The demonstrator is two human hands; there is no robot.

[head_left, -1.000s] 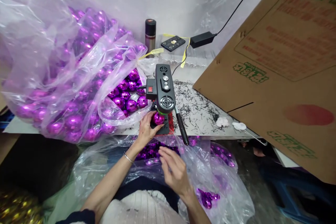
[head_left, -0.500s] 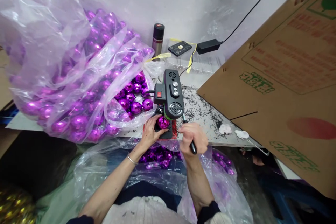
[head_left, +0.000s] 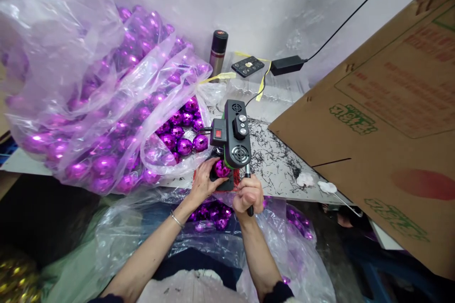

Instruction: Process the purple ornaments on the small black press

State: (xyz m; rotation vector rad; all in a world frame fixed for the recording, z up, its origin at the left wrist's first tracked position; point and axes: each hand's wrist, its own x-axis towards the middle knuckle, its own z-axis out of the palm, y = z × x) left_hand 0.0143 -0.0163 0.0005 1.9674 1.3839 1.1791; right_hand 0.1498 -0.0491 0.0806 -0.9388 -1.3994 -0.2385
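Right hand (head_left: 248, 194)'s swung the lever handle (head_left: 250, 210) inward, fingers wrapped round it, while left hand (head_left: 203, 183)'s fingers pinch the purple ball (head_left: 222, 168) under the black press (head_left: 238, 139), plastic bag (head_left: 117, 99) crowding left, cardboard box (head_left: 384, 144) right

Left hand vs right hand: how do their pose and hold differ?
Left hand curls thumb and fingers around the purple ball; right hand makes a fist on the black handle. Left hand has a bracelet at the wrist; right hand shows none. Both hands are bare.

The faceted ball (head_left: 222, 169) is shiny purple, the press (head_left: 237, 133) black with a red switch (head_left: 218, 133).
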